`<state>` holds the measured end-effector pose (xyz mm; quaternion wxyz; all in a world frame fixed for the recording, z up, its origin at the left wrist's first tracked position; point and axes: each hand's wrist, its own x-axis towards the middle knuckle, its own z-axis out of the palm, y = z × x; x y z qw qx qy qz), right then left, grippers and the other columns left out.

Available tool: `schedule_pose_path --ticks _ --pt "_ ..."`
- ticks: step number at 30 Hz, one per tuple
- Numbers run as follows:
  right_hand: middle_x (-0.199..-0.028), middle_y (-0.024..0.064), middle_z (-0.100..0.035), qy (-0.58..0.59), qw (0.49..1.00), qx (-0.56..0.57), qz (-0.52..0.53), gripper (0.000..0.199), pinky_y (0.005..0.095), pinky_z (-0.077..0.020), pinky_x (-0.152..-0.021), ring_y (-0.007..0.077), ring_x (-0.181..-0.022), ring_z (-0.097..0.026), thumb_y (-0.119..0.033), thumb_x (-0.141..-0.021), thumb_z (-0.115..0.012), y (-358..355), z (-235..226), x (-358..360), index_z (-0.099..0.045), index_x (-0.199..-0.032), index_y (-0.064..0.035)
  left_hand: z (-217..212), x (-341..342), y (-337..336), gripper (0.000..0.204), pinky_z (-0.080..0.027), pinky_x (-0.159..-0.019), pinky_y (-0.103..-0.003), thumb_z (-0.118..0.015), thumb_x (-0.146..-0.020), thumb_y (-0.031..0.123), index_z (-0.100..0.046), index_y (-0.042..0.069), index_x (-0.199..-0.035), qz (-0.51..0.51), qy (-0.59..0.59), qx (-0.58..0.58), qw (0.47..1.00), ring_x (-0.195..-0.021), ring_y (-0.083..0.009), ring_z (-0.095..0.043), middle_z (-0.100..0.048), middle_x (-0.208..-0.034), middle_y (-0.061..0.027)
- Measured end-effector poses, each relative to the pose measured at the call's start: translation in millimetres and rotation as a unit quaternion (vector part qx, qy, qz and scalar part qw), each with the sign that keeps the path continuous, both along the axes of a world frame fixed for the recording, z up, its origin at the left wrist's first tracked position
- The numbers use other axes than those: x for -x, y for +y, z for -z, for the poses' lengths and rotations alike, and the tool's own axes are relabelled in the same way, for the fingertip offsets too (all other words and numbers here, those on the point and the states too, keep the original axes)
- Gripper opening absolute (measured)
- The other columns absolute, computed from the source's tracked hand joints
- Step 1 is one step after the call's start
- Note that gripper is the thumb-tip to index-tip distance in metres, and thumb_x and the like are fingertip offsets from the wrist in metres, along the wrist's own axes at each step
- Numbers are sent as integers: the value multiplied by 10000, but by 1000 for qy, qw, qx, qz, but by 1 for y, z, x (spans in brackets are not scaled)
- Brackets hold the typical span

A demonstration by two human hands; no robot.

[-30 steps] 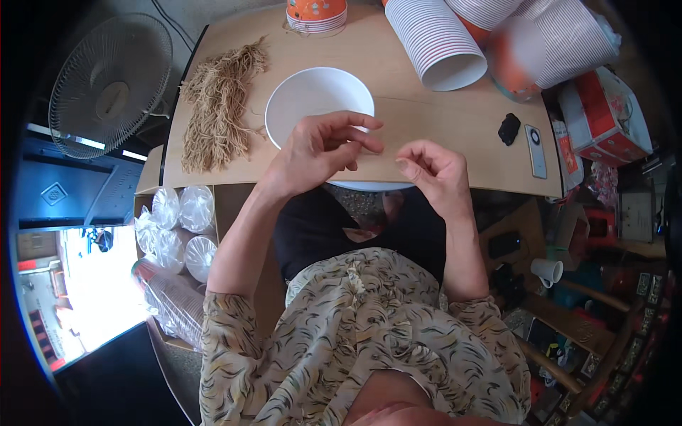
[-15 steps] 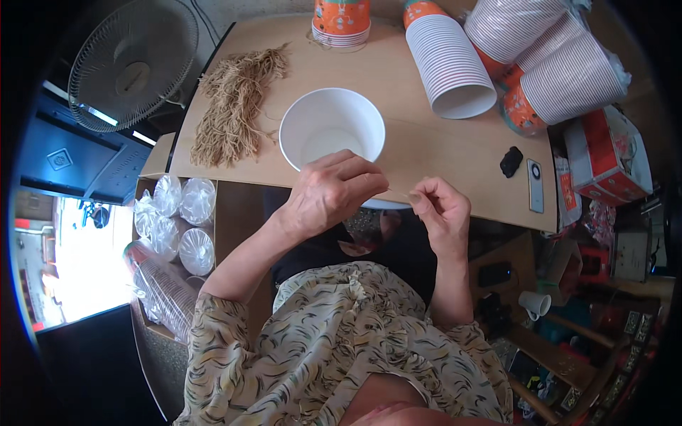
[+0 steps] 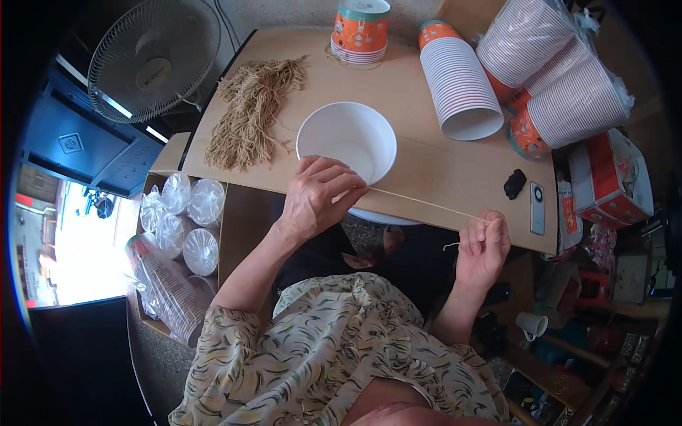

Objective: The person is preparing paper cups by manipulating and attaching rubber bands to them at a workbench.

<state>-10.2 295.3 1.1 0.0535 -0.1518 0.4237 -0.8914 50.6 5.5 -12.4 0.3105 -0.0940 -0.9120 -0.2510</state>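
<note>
A thin pale string (image 3: pixel 426 203) runs taut between my two hands. My left hand (image 3: pixel 317 196) pinches one part of it, just in front of a white paper bucket (image 3: pixel 346 142). Off to the right, past the table's near edge, my right hand (image 3: pixel 483 248) is closed on the string, and a short loose end hangs out beside its fingers. The bucket stands upright with its mouth toward me; its inside looks white down to the bottom. A heap of tan strings (image 3: pixel 252 113) lies on the table to the left of it.
At the back stands an orange patterned bucket stack (image 3: pixel 359 35). Nested bucket stacks (image 3: pixel 462 85) lie at the right, some bagged in plastic. A black lump (image 3: pixel 515 184) and a phone-like slab (image 3: pixel 536 208) rest near the right edge. A fan (image 3: pixel 155 67) and a box of bagged cups (image 3: pixel 201 252) are leftward.
My right hand has moved right and slightly down, away from the left, so a longer stretch of string shows. My left hand has shifted slightly left. The whole view has shifted a little.
</note>
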Motion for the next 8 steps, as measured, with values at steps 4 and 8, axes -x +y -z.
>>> schedule_pose_path --ticks 4,8 --pt "-795 -2 -494 -8 1000 -1 -1 163 194 -291 -480 36 -545 -364 -206 -1042 -585 -5 -5 1 -575 -1071 -46 1 -3 -8 272 -459 -958 -400 -863 -751 240 -770 138 -985 1 -20 1 1000 -1071 -220 -669 -752 -1016 6" --pt "-803 17 -519 32 996 -65 51 357 192 -309 -477 47 -540 -384 -245 -1023 -619 2 -20 -5 -496 -1296 -51 -28 -14 -53 646 -309 -1133 -478 -889 -714 358 -678 218 -1308 -24 -94 105 990 -1380 -267 -472 -668 -1330 11"
